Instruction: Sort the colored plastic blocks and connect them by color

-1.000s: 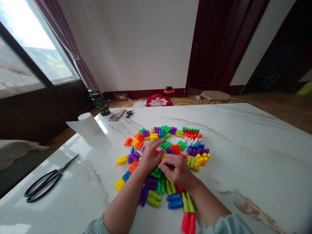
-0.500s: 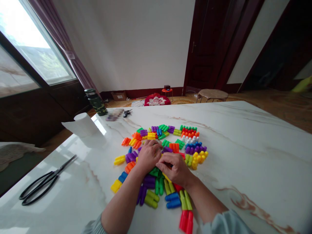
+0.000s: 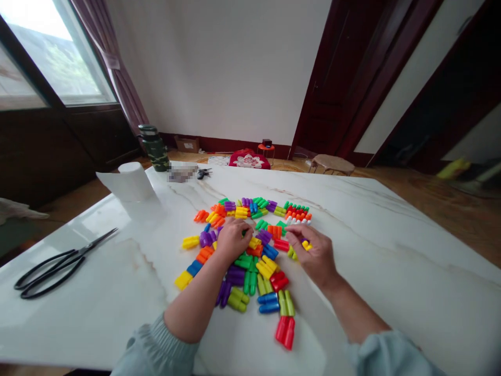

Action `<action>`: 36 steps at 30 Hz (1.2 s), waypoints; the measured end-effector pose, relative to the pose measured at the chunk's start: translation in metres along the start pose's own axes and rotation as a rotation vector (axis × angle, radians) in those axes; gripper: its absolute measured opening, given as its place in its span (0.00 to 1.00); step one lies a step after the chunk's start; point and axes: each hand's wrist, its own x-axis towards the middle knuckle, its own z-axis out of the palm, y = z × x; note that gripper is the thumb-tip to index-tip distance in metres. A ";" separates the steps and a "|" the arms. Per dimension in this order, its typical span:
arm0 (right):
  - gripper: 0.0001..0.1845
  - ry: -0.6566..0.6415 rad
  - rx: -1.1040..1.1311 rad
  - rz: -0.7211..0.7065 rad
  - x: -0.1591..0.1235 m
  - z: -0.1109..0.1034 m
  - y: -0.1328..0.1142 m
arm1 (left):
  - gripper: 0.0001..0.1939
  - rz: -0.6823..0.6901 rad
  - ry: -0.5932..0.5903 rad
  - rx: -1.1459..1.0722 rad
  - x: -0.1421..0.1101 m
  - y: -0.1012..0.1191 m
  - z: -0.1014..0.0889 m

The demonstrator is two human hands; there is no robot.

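In the head view, we had many colourful, glossy plastic peg-shaped blocks [image 3: 268,303] spread mid-table, between the far and near edges of the white marble-patterned table [image 3: 391,271]. We saw curving runs of blocks touching, and tight rows of green, red, orange and white pegs [image 3: 298,214] toward the far edge. We judged much of the layout to be formed, but could not tell which blocks were joined or how much was left.

Our left hand [image 3: 235,240] was curled over the middle blocks; our right hand [image 3: 315,256] was bent over the yellow ones at their right. We could not tell whether either gripped anything. Our 2 hands hid some blocks.

Black-handled metal shears [image 3: 74,261] and a white paper roll [image 3: 135,183] lay toward the left edge, and a green camouflage bottle [image 3: 154,151] stood by the far-left corner, all clear of the blocks.
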 end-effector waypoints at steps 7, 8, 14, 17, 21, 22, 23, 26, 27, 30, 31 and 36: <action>0.13 -0.057 -0.300 -0.063 -0.018 -0.050 0.032 | 0.09 -0.004 0.004 -0.012 0.001 -0.003 0.002; 0.16 -0.092 -0.322 -0.072 -0.026 -0.050 0.037 | 0.09 -0.006 0.006 -0.013 0.001 -0.003 0.002; 0.20 -0.278 -0.425 -0.137 -0.043 -0.034 0.043 | 0.09 -0.023 0.005 -0.039 0.001 -0.002 -0.001; 0.19 -0.289 -0.526 -0.069 -0.036 -0.025 0.030 | 0.09 -0.018 0.001 -0.037 0.001 -0.002 -0.001; 0.16 -0.336 -0.688 -0.024 -0.033 -0.015 0.016 | 0.08 -0.017 0.012 -0.040 0.000 -0.002 0.000; 0.15 -0.346 -0.716 -0.026 -0.034 -0.013 0.015 | 0.08 -0.018 0.010 -0.037 0.000 -0.002 0.000; 0.15 -0.354 -0.739 -0.028 -0.034 -0.012 0.014 | 0.08 -0.021 0.008 -0.031 0.001 -0.002 0.000; 0.14 -0.372 -0.777 -0.024 -0.033 -0.008 0.017 | 0.08 -0.025 0.004 -0.020 0.001 -0.001 0.000; 0.13 -0.374 -0.777 -0.026 -0.033 -0.007 0.018 | 0.08 -0.024 0.002 -0.019 0.001 -0.001 0.000; 0.11 -0.363 -0.733 -0.039 -0.030 -0.004 0.019 | 0.08 -0.021 -0.002 -0.018 0.001 -0.002 0.000; 0.11 -0.347 -0.706 -0.042 -0.030 -0.004 0.017 | 0.08 -0.021 -0.002 -0.018 0.001 -0.002 0.000; 0.06 -0.214 -0.476 -0.032 -0.029 -0.006 0.001 | 0.09 -0.016 -0.006 -0.028 0.001 -0.002 0.000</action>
